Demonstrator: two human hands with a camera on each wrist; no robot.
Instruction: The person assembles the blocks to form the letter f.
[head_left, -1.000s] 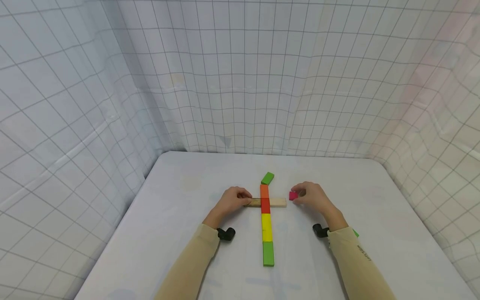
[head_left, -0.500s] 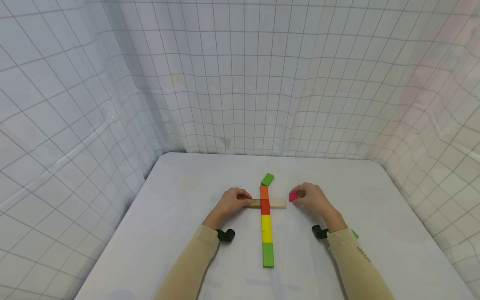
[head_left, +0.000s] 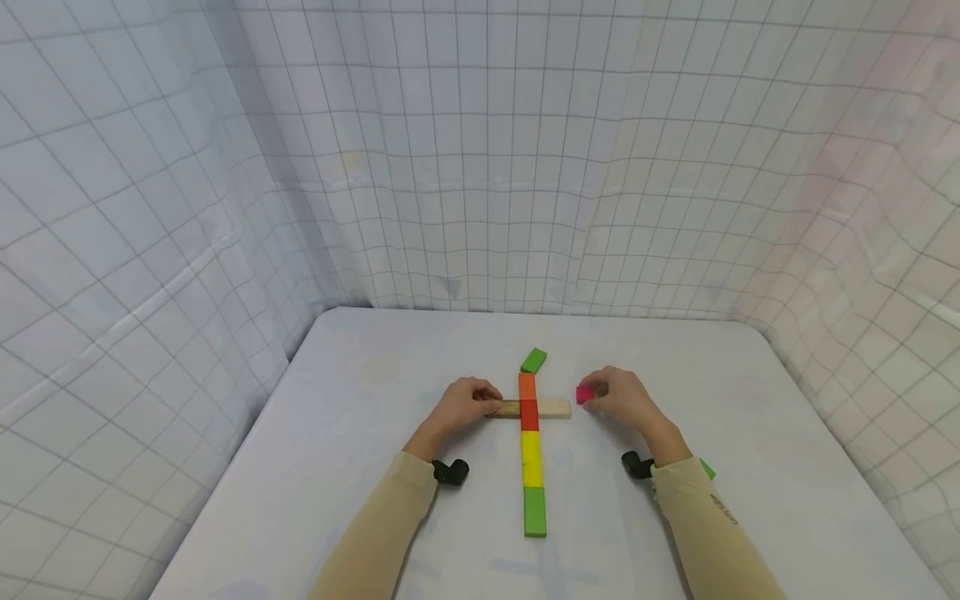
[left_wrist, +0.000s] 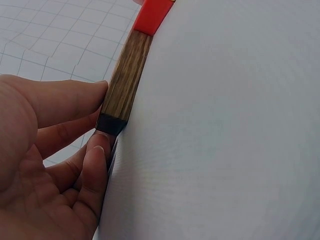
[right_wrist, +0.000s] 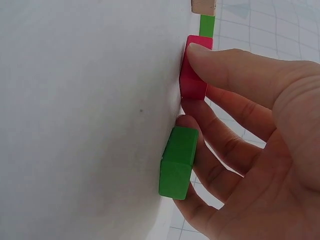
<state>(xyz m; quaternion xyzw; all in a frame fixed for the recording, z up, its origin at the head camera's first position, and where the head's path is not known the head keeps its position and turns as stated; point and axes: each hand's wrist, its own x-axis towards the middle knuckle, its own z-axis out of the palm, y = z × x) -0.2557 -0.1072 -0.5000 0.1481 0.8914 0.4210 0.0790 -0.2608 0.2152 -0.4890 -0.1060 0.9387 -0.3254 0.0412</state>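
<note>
My left hand pinches the left end of a dark brown wooden block, thumb along one long side and fingers by the end. The brown block lies flat against a red block, and a pale wooden block extends from the red one's other side. In my right hand a pink block is pinched between thumb and fingers, a small gap right of the pale block. Orange, yellow and green blocks form a line with the red one.
A slanted green block sits at the line's far end. Another green block lies beside my right hand's fingers in the right wrist view, partly hidden by the forearm from above. Gridded white curtains surround the white table.
</note>
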